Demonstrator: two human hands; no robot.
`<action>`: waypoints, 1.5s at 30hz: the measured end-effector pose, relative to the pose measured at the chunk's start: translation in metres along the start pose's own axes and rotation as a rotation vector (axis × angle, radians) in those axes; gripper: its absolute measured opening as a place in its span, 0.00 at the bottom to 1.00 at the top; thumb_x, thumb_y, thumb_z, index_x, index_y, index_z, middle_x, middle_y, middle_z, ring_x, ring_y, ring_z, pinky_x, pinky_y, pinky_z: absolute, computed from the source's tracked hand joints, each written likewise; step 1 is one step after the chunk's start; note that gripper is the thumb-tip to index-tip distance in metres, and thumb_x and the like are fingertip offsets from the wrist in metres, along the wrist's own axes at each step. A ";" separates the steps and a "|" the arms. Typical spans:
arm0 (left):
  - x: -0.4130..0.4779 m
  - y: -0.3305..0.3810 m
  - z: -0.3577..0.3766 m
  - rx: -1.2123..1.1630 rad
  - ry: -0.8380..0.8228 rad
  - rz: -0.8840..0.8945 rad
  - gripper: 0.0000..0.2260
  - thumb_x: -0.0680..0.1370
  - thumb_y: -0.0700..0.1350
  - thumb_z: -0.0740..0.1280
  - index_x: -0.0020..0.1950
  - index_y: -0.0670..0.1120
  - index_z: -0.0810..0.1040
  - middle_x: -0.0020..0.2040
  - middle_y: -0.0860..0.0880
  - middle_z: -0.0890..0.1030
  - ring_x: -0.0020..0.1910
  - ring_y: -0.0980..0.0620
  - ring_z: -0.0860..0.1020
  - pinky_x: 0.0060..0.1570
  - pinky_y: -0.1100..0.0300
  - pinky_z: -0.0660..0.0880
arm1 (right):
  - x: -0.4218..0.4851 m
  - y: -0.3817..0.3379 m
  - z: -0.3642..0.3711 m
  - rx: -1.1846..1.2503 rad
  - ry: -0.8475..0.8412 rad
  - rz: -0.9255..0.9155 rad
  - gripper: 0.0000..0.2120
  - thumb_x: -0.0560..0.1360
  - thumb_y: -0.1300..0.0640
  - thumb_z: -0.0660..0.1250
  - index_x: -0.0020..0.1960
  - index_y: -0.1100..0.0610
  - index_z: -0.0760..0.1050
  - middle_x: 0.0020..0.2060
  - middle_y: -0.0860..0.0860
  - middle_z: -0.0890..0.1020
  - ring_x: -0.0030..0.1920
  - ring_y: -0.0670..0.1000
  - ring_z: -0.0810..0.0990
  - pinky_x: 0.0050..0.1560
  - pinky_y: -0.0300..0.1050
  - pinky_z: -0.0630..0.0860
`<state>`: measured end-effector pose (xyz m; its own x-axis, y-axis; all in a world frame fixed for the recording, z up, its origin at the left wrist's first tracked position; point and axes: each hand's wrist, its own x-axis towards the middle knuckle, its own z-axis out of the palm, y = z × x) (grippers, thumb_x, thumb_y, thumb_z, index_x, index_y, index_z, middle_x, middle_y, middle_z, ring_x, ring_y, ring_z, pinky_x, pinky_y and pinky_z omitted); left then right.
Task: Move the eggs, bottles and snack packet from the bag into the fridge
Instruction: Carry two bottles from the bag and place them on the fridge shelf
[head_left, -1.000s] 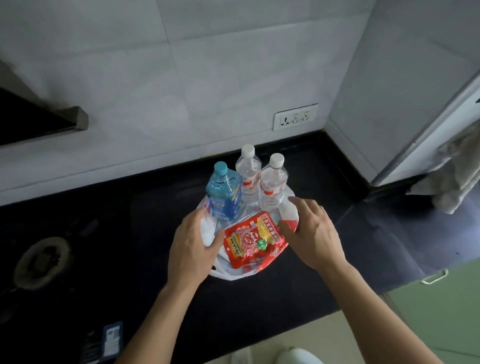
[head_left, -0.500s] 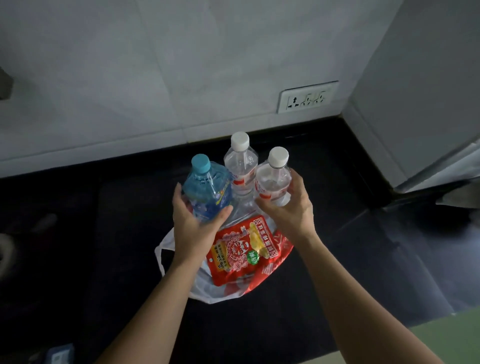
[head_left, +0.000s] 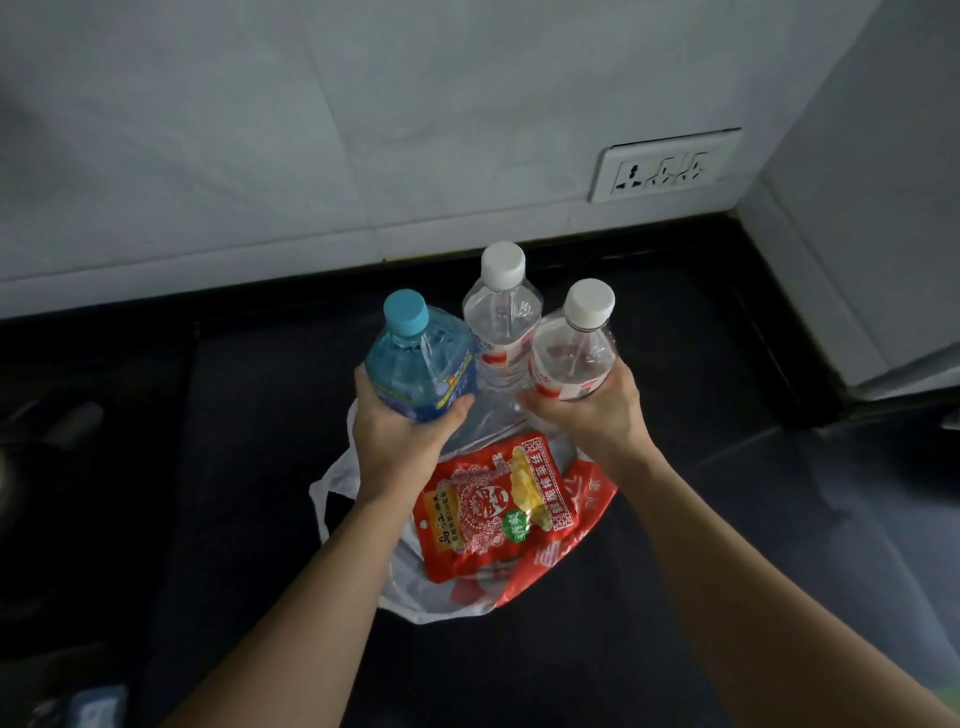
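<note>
Near the centre of the frame, the left hand (head_left: 402, 441) is wrapping around the lower body of the blue bottle (head_left: 421, 371), thumb on the near side and fingers curling behind it. The bottle is standing upright with its blue cap toward the upper left of the group. Just right of centre, the right hand (head_left: 597, 415) is closing around the clear bottle (head_left: 571, 358) with the white cap, gripping it at the red-and-white label. Between the two and slightly farther up the frame, a second clear bottle (head_left: 501, 322) is standing untouched, pressing against both neighbours.

Below the hands, the red snack packet (head_left: 493, 509) is lying flat on top of the bag (head_left: 337, 483), printed side up, its upper edge tucked just under the wrists. The bag is spreading open on the dark counter (head_left: 727, 545), white plastic showing at the lower left and a red printed part at the lower right. All three bottles are rising out of the bag's upper end; whether their bases are resting in it or lifting off is hidden by the hands. No eggs are showing in the visible part of the bag.

A white tiled wall (head_left: 363, 130) is filling the upper half of the frame, with a socket (head_left: 665, 166) at the upper right. A pale grey panel (head_left: 883, 208) is standing along the right edge.
</note>
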<state>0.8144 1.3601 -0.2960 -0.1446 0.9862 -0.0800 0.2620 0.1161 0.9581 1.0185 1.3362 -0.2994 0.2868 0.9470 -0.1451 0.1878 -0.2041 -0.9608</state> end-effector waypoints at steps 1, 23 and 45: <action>0.002 0.000 -0.002 0.015 0.000 0.001 0.36 0.63 0.43 0.83 0.65 0.57 0.68 0.57 0.60 0.78 0.56 0.67 0.77 0.54 0.67 0.75 | 0.000 0.000 0.001 0.008 0.018 -0.004 0.35 0.61 0.50 0.84 0.64 0.51 0.74 0.54 0.48 0.84 0.55 0.47 0.84 0.56 0.56 0.83; -0.071 0.100 -0.069 -0.549 -0.059 0.061 0.36 0.63 0.49 0.78 0.68 0.45 0.72 0.55 0.53 0.84 0.57 0.50 0.83 0.49 0.57 0.80 | -0.085 -0.083 -0.010 0.075 0.243 -0.135 0.27 0.67 0.49 0.82 0.59 0.54 0.74 0.48 0.51 0.84 0.46 0.52 0.86 0.45 0.55 0.85; -0.140 0.157 -0.164 -0.462 0.041 0.190 0.32 0.62 0.49 0.79 0.64 0.47 0.74 0.54 0.50 0.84 0.55 0.50 0.83 0.50 0.56 0.81 | -0.171 -0.189 0.036 0.118 0.152 -0.224 0.24 0.67 0.52 0.82 0.57 0.55 0.75 0.43 0.52 0.84 0.42 0.49 0.86 0.44 0.50 0.85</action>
<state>0.7197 1.2212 -0.0893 -0.1748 0.9785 0.1094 -0.1611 -0.1380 0.9772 0.9005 1.2215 -0.1013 0.3898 0.9152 0.1019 0.1545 0.0441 -0.9870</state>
